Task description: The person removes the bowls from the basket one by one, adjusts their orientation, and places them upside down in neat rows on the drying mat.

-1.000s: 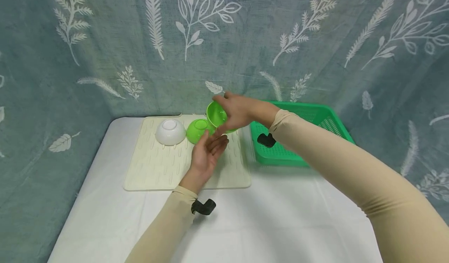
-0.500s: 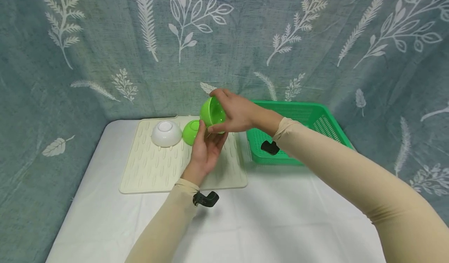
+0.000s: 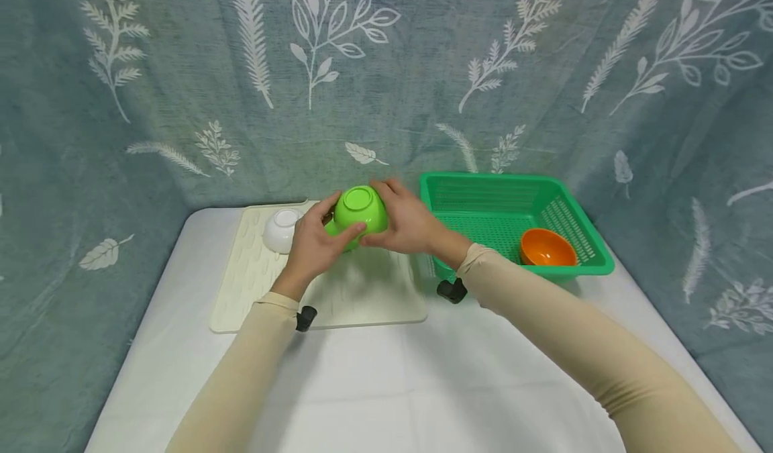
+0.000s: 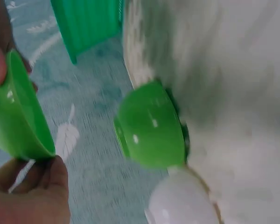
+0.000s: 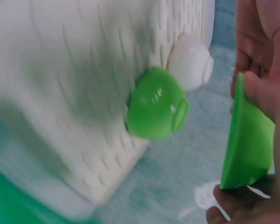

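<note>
Fingers of left hand and right hand curl around inverted green plastic bowl; likely light, stiff, slick; rim grip best.

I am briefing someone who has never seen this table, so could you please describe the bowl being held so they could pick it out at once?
Start at the cream drying mat left of the green basket. Above its far part, both hands hold a green bowl upside down, base up. Unlike the second green bowl and the white bowl, it is lifted off the mat.
</note>
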`<state>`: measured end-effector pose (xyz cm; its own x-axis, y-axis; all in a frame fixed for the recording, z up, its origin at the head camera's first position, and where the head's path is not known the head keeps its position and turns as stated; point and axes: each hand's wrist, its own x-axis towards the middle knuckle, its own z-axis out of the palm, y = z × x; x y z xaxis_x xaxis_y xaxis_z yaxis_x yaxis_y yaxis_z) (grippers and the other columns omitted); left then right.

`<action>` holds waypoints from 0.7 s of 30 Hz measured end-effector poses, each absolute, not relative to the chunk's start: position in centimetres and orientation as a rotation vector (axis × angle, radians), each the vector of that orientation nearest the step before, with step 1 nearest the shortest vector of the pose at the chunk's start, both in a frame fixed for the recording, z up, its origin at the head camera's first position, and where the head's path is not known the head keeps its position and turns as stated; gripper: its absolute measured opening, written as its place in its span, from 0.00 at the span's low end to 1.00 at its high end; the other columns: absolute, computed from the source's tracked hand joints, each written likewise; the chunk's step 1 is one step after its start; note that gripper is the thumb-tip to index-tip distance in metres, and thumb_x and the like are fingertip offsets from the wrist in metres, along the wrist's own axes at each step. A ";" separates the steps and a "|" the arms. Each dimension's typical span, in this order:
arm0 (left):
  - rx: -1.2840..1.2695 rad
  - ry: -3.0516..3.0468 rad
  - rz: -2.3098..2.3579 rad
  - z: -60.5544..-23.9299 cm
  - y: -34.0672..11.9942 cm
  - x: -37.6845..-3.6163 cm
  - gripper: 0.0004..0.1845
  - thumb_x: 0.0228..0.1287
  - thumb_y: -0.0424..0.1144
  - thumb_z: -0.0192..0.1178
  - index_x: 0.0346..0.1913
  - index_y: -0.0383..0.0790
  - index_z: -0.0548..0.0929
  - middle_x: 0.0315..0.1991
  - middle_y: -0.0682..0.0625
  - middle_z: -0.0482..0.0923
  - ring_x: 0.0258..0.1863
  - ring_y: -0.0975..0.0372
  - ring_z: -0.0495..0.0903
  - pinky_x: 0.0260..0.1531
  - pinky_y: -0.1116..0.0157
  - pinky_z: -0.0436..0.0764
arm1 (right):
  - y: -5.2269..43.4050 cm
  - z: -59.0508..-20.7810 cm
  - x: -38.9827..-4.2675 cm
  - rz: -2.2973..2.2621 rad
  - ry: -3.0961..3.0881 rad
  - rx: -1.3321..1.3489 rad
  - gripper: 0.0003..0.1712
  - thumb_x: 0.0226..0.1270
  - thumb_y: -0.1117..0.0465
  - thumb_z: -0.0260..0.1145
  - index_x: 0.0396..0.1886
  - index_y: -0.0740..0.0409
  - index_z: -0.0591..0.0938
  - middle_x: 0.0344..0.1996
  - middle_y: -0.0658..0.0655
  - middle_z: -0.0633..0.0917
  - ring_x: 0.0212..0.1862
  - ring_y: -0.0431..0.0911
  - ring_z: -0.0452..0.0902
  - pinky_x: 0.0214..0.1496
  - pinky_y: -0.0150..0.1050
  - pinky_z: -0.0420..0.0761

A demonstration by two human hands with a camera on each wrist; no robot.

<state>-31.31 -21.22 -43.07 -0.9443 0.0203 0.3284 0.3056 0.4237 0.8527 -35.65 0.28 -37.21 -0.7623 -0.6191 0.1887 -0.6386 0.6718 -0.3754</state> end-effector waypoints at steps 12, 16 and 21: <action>-0.296 -2.650 -1.205 -44.6 -28.1 -28.5 0.49 0.65 0.52 0.79 0.82 0.37 0.68 0.79 0.40 0.74 0.77 0.44 0.74 0.74 0.39 0.76 | -6.1 -42.3 -33.3 0.709 -2.807 1.012 0.61 0.61 0.37 0.82 0.84 0.61 0.65 0.74 0.63 0.77 0.66 0.59 0.82 0.69 0.56 0.83; -0.229 -2.725 -1.096 -45.4 -30.4 -26.8 0.50 0.64 0.51 0.80 0.82 0.36 0.68 0.79 0.37 0.73 0.78 0.41 0.73 0.76 0.38 0.73 | -8.8 -44.1 -32.4 0.615 -2.812 1.027 0.61 0.61 0.33 0.80 0.83 0.61 0.66 0.74 0.62 0.78 0.70 0.58 0.81 0.73 0.57 0.81; -0.178 -2.810 -1.018 -46.6 -32.5 -25.3 0.49 0.65 0.50 0.80 0.81 0.35 0.68 0.79 0.35 0.72 0.79 0.39 0.71 0.79 0.37 0.68 | -11.4 -46.3 -31.2 0.573 -2.861 1.019 0.61 0.61 0.31 0.78 0.82 0.61 0.67 0.71 0.61 0.81 0.70 0.57 0.80 0.74 0.54 0.80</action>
